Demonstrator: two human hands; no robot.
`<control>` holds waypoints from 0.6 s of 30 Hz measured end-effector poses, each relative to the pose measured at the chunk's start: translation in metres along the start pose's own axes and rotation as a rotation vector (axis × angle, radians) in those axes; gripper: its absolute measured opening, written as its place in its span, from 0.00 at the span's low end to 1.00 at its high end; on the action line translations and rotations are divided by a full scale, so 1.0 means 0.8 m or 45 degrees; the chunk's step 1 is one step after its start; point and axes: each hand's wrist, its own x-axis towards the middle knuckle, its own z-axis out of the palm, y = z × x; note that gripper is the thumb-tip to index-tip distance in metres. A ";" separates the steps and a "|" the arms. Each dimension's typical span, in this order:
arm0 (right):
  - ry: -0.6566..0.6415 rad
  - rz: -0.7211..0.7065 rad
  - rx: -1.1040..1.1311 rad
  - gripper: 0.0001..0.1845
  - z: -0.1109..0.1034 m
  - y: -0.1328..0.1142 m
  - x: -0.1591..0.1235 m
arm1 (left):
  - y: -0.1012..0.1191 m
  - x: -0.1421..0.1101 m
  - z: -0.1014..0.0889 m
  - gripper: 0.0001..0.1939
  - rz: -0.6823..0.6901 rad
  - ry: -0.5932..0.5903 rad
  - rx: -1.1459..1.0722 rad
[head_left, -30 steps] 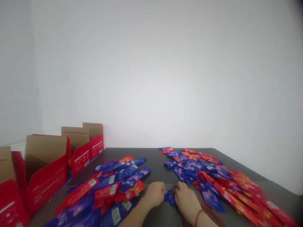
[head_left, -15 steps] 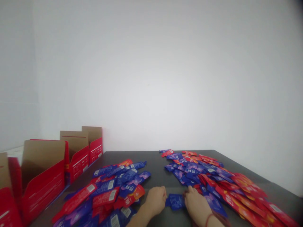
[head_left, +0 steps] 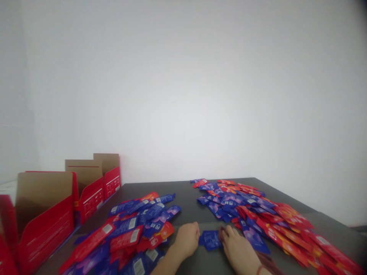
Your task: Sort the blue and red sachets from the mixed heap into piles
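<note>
Head view: on the dark table (head_left: 186, 206), beside open red boxes (head_left: 47, 233), heaps of packets (head_left: 126, 236) flank the person's hands. The left hand (head_left: 186, 240) is curled nearly closed, the right hand (head_left: 241, 252) loosely bent, at opposite ends of one blue packet (head_left: 212, 240), between them; whether either grips it cannot be told.

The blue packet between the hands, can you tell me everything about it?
The blue packet looks thin and slightly crinkled, like plastic or foil, with faint markings too blurry to read. It lies on the dark table, between the two piles, narrower at its left end. The right hand covers its right end; the curled left hand is at the other, but whether it grips is unclear.
</note>
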 end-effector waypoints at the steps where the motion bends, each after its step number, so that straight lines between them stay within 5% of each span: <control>1: -0.023 0.035 -0.028 0.21 -0.001 0.004 0.002 | 0.001 0.000 0.000 0.09 -0.002 0.000 -0.001; 4: -0.053 0.042 -0.067 0.23 -0.006 -0.008 0.015 | 0.002 0.001 0.000 0.09 -0.011 0.002 -0.001; 10: -0.053 -0.228 -0.020 0.26 -0.011 -0.057 0.014 | 0.001 -0.002 -0.002 0.11 -0.035 -0.005 0.011; 14: -0.048 -0.243 0.054 0.27 -0.003 -0.033 -0.008 | 0.001 -0.003 -0.002 0.10 -0.034 -0.008 0.013; 18: -0.054 0.032 -0.007 0.27 0.003 -0.002 -0.010 | 0.003 -0.001 -0.001 0.11 -0.038 -0.005 0.011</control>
